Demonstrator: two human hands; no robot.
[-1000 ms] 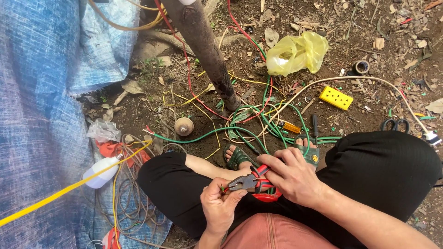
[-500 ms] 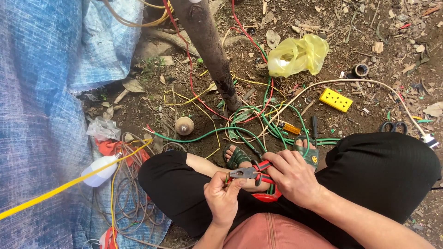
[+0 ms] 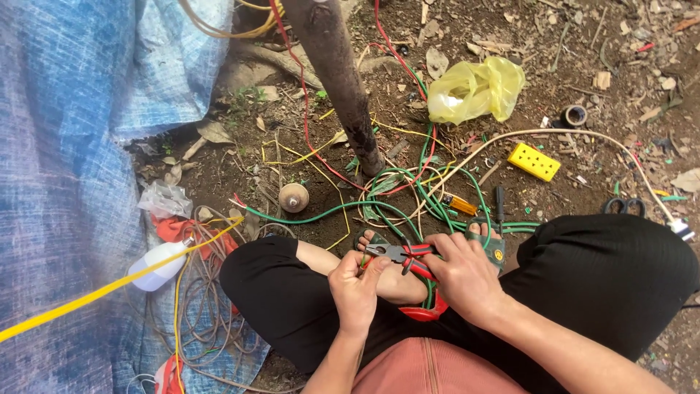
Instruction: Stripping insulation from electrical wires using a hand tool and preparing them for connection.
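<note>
Right hand [image 3: 467,277] clamped on red-handled pliers [image 3: 399,255] over the crossed legs, left hand [image 3: 356,288] pinching a thin wire at the plier jaws, crumpled yellow plastic bag [image 3: 474,89] beyond the tangled green cables [image 3: 408,201], yellow rectangular socket block [image 3: 534,161] right of them, blue tarp [image 3: 65,146] at left

The pliers [image 3: 399,255] lie between the left hand [image 3: 356,292] and right hand [image 3: 463,276], over the crossed legs. Ahead stands a trunk [image 3: 343,80], wires [image 3: 408,197] coiled at its foot. A socket block [image 3: 534,161] lies right, with a bag [image 3: 474,89] behind it. A tarp [image 3: 73,146] lies left.
</note>
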